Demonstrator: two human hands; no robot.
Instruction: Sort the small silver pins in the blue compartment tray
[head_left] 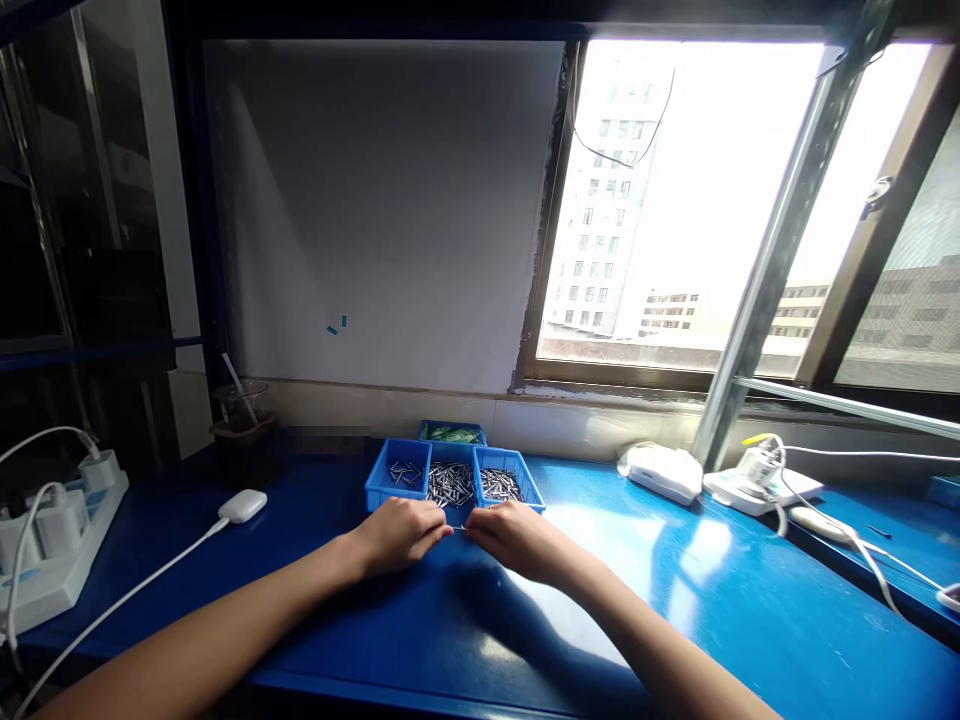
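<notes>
My left hand (401, 532) and my right hand (517, 535) meet over the blue table, fingers closed in a pinch. A short, thin metal pin (458, 528) spans the small gap between the fingertips, one end in each hand. Just beyond the hands, a left blue bin (377, 494) has a few dark metal pins in it. In the middle lies a dense heap of metal pins (451, 482). A right blue bin (531, 484) contains many similar pins. Behind them is another blue bin (427, 432) with green items I cannot make out.
A white charging case (243, 506) on a cable lies to the left, near a power strip (60, 555). A cup with a straw (241, 405) stands at the back left. On the right are a white packet (661, 472), another power strip (802, 482) and a metal post (772, 250).
</notes>
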